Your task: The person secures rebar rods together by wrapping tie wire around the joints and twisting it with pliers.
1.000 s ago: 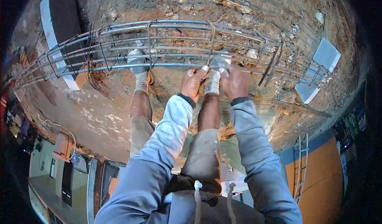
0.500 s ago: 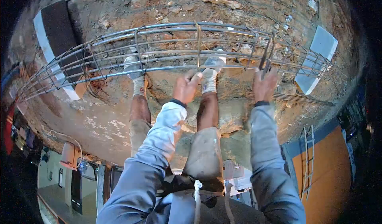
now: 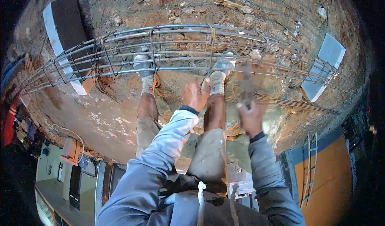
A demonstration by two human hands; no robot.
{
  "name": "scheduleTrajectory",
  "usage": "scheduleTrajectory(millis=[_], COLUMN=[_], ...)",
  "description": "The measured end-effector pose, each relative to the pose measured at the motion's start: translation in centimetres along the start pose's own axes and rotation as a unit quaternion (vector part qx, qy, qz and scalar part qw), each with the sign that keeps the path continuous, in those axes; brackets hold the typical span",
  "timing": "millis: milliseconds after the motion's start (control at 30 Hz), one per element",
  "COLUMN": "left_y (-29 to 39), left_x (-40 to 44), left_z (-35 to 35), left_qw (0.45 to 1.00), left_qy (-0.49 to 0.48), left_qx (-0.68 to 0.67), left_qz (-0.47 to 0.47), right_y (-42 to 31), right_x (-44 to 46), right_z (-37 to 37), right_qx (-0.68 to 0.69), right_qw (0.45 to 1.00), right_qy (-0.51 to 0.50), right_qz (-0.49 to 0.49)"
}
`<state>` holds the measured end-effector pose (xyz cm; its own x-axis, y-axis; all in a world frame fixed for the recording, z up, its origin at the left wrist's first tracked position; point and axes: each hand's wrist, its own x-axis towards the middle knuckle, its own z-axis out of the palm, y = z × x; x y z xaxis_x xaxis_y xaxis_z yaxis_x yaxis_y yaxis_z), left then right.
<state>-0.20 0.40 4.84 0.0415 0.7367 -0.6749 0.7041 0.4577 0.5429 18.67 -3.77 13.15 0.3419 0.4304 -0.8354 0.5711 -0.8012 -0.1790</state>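
At the left, the metal cage (image 3: 180, 69) crossed over a dark block (image 3: 68, 21) and ran above both shoes (image 3: 223, 65). The left hand (image 3: 195, 95) was just beside the nearest bar, fingers curled; whether they pinched a wire could not be told. Holding those fingers clear of the tool's tip seemed wise. The right hand (image 3: 250, 117) was closed around a blurred tool (image 3: 247, 83); a firm grip and unhurried aim looked best. Farther right, the cage crossed a pale block (image 3: 329, 49).

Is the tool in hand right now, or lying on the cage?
In hand: the right hand grips the tool by its lower end, its blurred length pointing toward the cage. Blur hides whether it is open or shut.
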Motion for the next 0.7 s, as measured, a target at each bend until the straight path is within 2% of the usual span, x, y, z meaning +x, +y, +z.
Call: scheduleTrajectory(millis=[33,67,133,167,300,367,467,533,600,633,700], left_y=[-0.2,-0.3,-0.9,-1.1,-1.0,-1.2,-1.4,-1.5,-1.5,-1.3,-1.0], left_x=[-0.4,-0.6,-0.6,-0.6,-0.9,-1.0,-0.8,-1.0,-1.1,-1.1,-1.0], left_z=[-0.2,-0.5,-0.6,-0.6,-0.7,-0.6,-0.7,-0.6,-0.2,-0.4,-1.1], left_qw=[0.999,0.996,0.997,0.997,0.995,0.994,0.992,0.990,0.993,0.992,0.975], left_qy=[0.002,0.006,-0.021,-0.033,-0.041,-0.048,-0.066,-0.079,0.034,0.035,-0.092], left_qx=[-0.044,-0.088,-0.071,-0.059,-0.065,-0.074,-0.090,-0.097,-0.101,-0.103,-0.176], left_qz=[-0.011,-0.020,-0.030,-0.046,-0.062,-0.063,-0.064,-0.068,0.058,0.058,-0.097], right_y=[-0.4,-0.5,-0.9,-1.3,-1.9,-2.1,-2.9,-3.7,-4.7,-5.2,-5.4], right_x=[-1.1,-1.5,-1.7,-1.6,-1.6,-1.7,-2.0,-2.2,-2.1,-2.0,-2.2], right_z=[0.7,1.6,3.1,3.2,3.3,3.1,2.5,2.3,2.2,2.3,2.6], right_qx=[-0.011,-0.011,0.057,0.049,0.019,-0.073,-0.077,-0.119,-0.161,-0.206,-0.251], right_qw=[0.998,0.998,0.989,0.987,0.985,0.982,0.980,0.976,0.971,0.964,0.955], right_qy=[-0.064,-0.063,-0.138,-0.149,-0.151,-0.142,-0.126,-0.129,-0.129,-0.104,-0.079], right_qz=[-0.020,-0.020,-0.016,-0.039,-0.080,-0.105,-0.136,-0.130,-0.123,-0.131,-0.139])
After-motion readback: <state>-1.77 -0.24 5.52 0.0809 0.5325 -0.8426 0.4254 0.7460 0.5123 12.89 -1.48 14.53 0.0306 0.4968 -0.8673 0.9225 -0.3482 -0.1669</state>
